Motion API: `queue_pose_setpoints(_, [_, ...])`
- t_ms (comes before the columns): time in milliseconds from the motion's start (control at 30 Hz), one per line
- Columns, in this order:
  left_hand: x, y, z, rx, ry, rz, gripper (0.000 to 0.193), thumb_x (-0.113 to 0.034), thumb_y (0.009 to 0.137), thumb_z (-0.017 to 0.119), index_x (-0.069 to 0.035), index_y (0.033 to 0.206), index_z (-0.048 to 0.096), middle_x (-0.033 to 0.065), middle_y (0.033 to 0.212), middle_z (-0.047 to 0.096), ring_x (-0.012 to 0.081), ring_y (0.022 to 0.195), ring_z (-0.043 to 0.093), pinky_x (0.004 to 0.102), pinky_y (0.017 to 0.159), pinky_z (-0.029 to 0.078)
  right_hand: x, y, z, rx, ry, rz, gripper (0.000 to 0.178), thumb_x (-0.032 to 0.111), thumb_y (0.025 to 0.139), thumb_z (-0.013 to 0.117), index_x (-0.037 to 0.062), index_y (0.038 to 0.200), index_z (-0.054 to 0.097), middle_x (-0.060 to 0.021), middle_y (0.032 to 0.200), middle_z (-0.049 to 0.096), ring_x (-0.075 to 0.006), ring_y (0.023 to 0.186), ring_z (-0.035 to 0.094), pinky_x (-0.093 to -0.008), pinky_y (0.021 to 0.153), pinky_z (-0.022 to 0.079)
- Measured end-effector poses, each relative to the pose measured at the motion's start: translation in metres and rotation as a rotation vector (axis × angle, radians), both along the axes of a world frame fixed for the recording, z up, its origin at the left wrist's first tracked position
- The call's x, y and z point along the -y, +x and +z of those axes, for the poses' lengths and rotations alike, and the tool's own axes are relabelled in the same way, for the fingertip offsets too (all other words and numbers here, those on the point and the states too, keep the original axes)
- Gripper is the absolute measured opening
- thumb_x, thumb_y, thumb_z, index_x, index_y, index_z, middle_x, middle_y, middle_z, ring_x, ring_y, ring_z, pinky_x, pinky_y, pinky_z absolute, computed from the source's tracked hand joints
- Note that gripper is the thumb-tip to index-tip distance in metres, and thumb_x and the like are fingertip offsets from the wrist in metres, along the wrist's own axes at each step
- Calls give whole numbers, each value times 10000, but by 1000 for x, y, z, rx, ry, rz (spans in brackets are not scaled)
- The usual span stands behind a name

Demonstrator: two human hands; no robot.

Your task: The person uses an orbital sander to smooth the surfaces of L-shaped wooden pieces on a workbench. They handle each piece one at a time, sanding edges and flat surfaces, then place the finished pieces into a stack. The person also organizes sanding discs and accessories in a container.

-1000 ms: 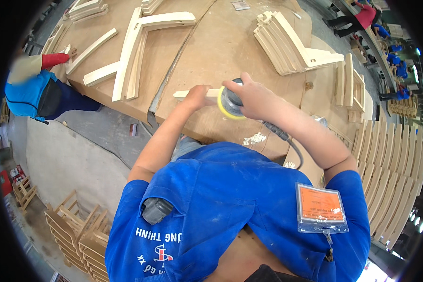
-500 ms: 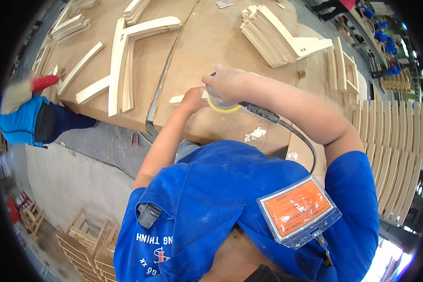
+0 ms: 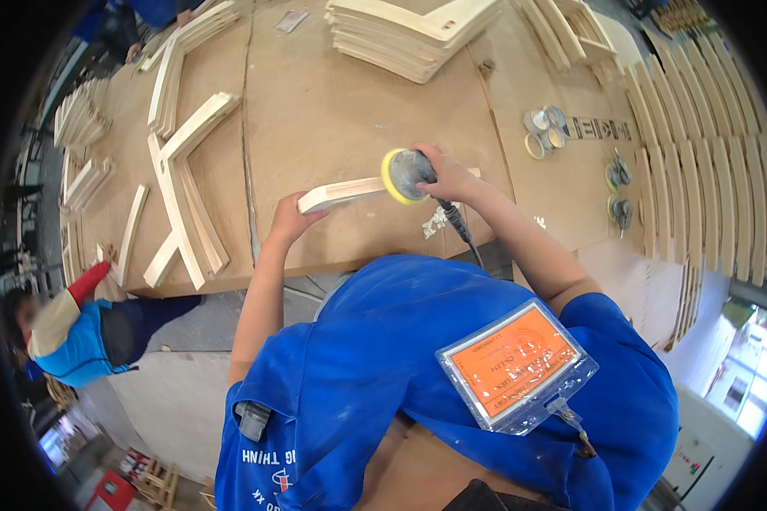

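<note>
My right hand (image 3: 448, 176) is wrapped round a handheld orbital sander (image 3: 412, 174) with a yellow-edged pad. The sander is tilted, its pad turned to the left beside a pale wooden piece (image 3: 347, 192). Whether the pad touches the wood I cannot tell. My left hand (image 3: 292, 221) grips the left end of this piece, thumb and fingers round it. The piece lies crosswise over the near part of the cardboard-covered table (image 3: 332, 128), and its right part passes behind the sander. A black cable runs from the sander down toward my chest.
Stacked curved wooden parts (image 3: 413, 38) stand at the far side. Joined wooden parts (image 3: 183, 183) lie to the left, near a co-worker in blue (image 3: 77, 341). At right are round tins (image 3: 544, 129), two more sanders (image 3: 619, 210) and a slatted wood stack (image 3: 699, 162). White scraps (image 3: 439, 220) lie near the sander.
The view has swung to the right. The sander has tipped from flat to on edge, and the wooden piece, mostly covered before, shows more. Both hands keep their hold.
</note>
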State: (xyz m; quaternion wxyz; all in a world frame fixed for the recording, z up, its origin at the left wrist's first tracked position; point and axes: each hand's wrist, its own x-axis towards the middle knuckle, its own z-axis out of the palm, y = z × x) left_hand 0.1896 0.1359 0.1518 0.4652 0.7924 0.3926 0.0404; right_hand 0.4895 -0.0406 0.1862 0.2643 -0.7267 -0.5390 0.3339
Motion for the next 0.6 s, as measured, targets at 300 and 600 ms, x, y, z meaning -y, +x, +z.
queue_pose_setpoints(300, [18,38,54,95,38,-173,412,-202,715,748,8,1053,640,139,942,679,217,884,645,310,800,489,67,98,-102,39,-16,-208,748,174,643,744,143,1288,367,-230,1185,494,-383,1096,501,-416,940,423])
queue_pose_setpoints(600, [32,62,92,-242,108,-441,459,-43,669,618,-87,1126,634,169,944,658,315,904,617,345,831,482,108,138,-126,38,-24,-540,809,146,616,742,145,1324,351,-236,1177,499,-389,1093,505,-422,939,427])
